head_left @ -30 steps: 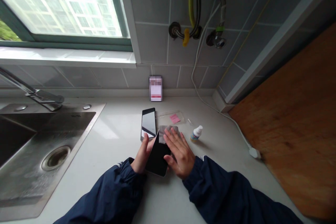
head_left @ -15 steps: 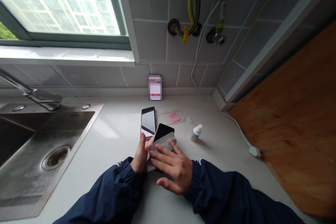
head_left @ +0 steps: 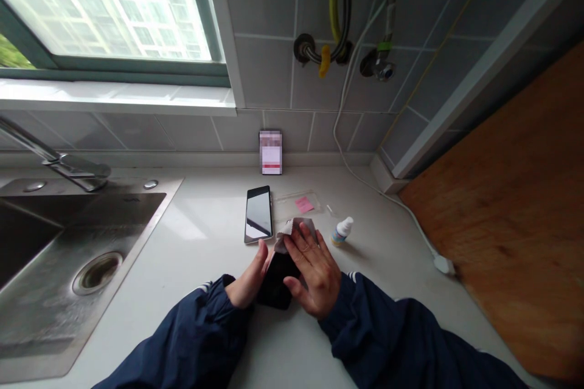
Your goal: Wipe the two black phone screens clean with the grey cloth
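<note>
Fingers of right hand spread open on grey cloth; left fingers against black phone on table, grip unclear. Seems wiping step; rest of glass needs cloth next.

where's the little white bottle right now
In the head view, the small white bottle sits on the counter, just past the person's right hand and right of the grey cloth.
</note>
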### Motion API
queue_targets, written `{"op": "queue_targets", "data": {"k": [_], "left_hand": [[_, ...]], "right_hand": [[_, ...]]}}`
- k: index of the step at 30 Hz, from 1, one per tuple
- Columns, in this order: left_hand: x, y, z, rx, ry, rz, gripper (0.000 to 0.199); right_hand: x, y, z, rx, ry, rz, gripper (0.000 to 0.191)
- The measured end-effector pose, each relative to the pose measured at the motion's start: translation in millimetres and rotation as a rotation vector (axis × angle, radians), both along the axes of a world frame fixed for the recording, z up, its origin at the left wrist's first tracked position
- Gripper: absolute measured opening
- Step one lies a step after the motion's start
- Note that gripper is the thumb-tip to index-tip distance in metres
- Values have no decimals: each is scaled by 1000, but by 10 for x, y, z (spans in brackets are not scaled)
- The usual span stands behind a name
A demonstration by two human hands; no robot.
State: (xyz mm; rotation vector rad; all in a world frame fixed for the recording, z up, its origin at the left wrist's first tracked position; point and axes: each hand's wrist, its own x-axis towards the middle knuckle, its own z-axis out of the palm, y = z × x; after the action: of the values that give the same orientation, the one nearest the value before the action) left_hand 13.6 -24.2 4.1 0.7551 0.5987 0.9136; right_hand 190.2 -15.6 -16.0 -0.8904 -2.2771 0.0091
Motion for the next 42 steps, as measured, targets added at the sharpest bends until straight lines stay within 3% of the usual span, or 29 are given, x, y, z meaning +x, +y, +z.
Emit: {"op": "queue_targets", "data": {"k": [6,13,19,22,27,35,42], "left_hand": [[39,-2,48,33,34,-42,83],[19,7,-122,94,87,47,72],[-1,19,-247,21,43,109,74],[21,22,-202,-19,68,150,77],[54,16,-59,-32,51,103,83],[15,54,-180,-89,16,116,83],[12,61,-49,-105,8,65,89]], "right_hand": [[-20,19,14,16,63,-26,64],[5,61,-16,-54,56,47,65],[6,49,-49,-68,4,120,64],[10,56,-64,-66,-15,113,61],[34,73,-77,-67,-48,115,60],[45,98,-71,-96,-80,127,60],[45,122,-85,-139,-100,137,60]]}}
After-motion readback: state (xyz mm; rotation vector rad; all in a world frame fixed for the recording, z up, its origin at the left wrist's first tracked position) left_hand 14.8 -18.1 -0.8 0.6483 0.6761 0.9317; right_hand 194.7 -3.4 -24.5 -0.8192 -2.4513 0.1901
